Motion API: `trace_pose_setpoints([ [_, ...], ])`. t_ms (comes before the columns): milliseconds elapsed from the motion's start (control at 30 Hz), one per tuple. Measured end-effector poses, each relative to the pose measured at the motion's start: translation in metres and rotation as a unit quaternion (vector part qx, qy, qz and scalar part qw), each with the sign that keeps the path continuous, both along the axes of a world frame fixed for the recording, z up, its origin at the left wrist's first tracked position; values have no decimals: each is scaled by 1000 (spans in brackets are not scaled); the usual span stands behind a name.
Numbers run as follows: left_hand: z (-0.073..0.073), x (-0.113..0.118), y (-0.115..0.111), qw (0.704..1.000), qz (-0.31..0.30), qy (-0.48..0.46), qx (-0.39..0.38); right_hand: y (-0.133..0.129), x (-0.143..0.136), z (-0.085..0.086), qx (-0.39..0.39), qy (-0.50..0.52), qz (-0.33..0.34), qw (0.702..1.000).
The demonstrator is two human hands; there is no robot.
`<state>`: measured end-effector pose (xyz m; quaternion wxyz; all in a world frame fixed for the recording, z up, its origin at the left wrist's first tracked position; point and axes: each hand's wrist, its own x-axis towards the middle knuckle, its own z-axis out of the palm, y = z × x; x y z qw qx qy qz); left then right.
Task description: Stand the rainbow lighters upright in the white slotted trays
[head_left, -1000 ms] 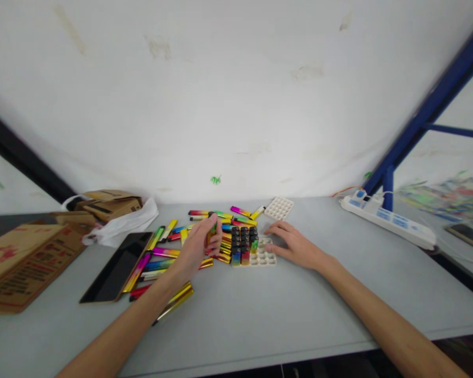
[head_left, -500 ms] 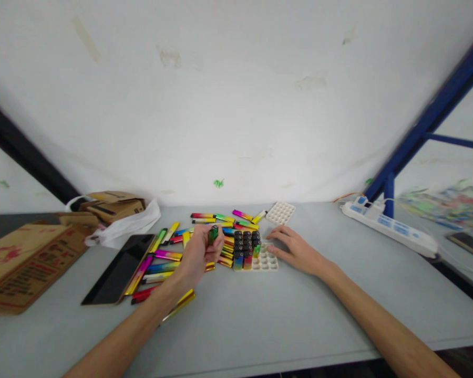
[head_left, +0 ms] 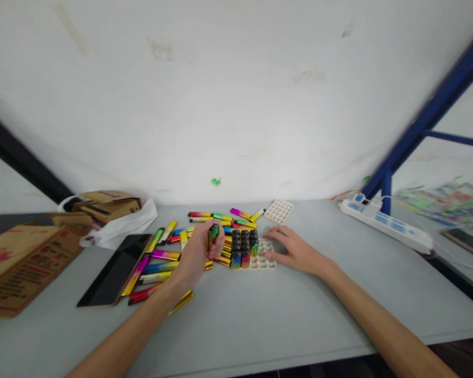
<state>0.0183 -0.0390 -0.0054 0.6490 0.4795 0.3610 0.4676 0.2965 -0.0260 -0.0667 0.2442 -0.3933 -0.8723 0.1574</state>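
My left hand (head_left: 201, 249) is wrapped round a green lighter (head_left: 214, 232) with a black top, held upright just left of the tray. A white tray (head_left: 266, 261) with rows of square holes lies in front of me. Black-topped lighters (head_left: 242, 244) in metallic colours stand upright in its left columns; the holes on its right side show bare. My right hand (head_left: 294, 249) rests at the tray's right edge, fingers apart, holding nothing. Many loose lighters (head_left: 161, 266) in shaded bright colours lie spread to the left, partly hidden by my left hand and forearm.
A second white tray (head_left: 279, 211) lies further back near the wall. On the left are a dark tablet (head_left: 116, 270), a white plastic bag (head_left: 126, 228) and cardboard boxes (head_left: 27, 262). A power strip (head_left: 386, 223) and a phone (head_left: 467, 242) are on the right.
The green lighter in my left hand has turned more upright, its black top now showing more clearly. My right hand stays by the tray. The view has shifted slightly.
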Motion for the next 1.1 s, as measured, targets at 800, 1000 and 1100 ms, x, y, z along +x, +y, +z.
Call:
trace_pose_setpoints([
  [800, 17, 16, -14, 940, 43, 171, 292, -4, 1, -5, -10, -13, 26, 1000],
  [1000, -18, 25, -2, 839, 22, 342, 423, -3, 2, -6, -1, -14, 37, 999],
  [1100, -29, 24, 0, 796, 35, 385, 466, -3, 2, -7, 3, -14, 39, 999],
])
